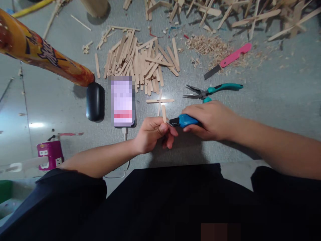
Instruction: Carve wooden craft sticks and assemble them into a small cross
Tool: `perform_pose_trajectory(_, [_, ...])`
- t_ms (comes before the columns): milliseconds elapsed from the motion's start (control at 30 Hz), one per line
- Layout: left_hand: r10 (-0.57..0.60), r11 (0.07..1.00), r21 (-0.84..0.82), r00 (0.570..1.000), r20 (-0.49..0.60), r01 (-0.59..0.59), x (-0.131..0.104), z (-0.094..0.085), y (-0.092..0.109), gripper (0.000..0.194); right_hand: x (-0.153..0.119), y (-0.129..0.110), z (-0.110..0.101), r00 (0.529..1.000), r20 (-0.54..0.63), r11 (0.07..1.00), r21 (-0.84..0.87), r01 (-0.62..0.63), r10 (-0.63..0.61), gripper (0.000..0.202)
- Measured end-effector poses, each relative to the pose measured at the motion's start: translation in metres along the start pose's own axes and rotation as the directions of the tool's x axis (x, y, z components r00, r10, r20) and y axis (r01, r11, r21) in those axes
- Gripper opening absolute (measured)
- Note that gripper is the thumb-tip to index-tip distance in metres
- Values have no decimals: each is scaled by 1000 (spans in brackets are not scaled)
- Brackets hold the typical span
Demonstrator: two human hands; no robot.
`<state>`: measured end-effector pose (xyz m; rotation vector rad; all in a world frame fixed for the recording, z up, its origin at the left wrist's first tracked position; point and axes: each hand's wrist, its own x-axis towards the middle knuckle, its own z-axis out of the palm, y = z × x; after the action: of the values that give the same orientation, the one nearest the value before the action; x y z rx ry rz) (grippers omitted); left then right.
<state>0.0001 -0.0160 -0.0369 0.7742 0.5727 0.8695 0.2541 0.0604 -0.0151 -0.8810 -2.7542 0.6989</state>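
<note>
Between the fingertips of my left hand (150, 134) is a wooden craft stick (164, 113), pinched near its lower part and standing up. My right hand (213, 119) is closed around a blue utility knife (187, 120), whose black tip and blade point left and meet the stick beside my left fingers. Just beyond lie two craft sticks joined as a cross (167, 100). Needle-nose pliers (202, 93) with teal handles rest with jaws apart above my right hand, partly covered by it.
A heap of craft sticks (136, 62) lies ahead, left of wood shavings (213, 47) and a pink folding saw (233, 57). Crossed stick pieces (255, 16) fill the far right. Leftward are a phone (122, 97) on a cable, a black case (95, 102) and an orange tube (47, 50).
</note>
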Motion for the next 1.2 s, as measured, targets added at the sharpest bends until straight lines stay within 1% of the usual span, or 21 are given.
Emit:
perform_pose_trajectory(167, [38, 999, 28, 999, 31, -39, -3, 0, 2, 42, -1, 4, -3, 999, 25, 1000, 2, 30, -30, 80])
perform_pose_trajectory(233, [43, 997, 56, 998, 41, -45, -4, 0, 2, 42, -1, 4, -4, 999, 7, 999, -14, 36, -36, 81])
perform_pose_trajectory(333, [61, 995, 72, 998, 9, -62, -4, 0, 1, 44, -2, 5, -6, 999, -33, 999, -53, -6, 4, 83])
perform_pose_trajectory(433, [69, 996, 61, 998, -8, -68, -3, 0, 0, 46, -3, 4, -7, 999, -38, 998, -65, -12, 10, 83])
perform_pose_trajectory(600, [43, 999, 24, 999, 20, -44, -4, 1, 1, 42, -3, 0, -5, 999, -28, 998, -60, 21, -23, 81])
perform_pose_trajectory(700, [31, 999, 33, 999, 13, -32, -3, 1, 2, 46, -3, -1, -2, 999, -24, 997, -78, 30, -32, 82])
perform_pose_trajectory(833, [65, 998, 11, 997, 37, -66, -2, 1, 1, 46, -3, 1, -1, 999, -21, 995, -96, 22, -24, 84])
perform_pose_trajectory(933, [76, 997, 2, 996, 50, -76, -1, 0, 1, 42, -3, 1, -3, 1000, 0, 994, -105, 4, -4, 86])
perform_pose_trajectory(1033, [70, 997, 12, 996, 50, -71, -2, 0, 2, 43, -3, -1, -7, 1000, 23, 995, -99, 1, 2, 87])
perform_pose_trajectory(1200, [45, 994, 96, 996, 76, -53, -2, 0, 4, 47, -3, -5, -15, 992, 128, 998, -49, 25, -19, 82])
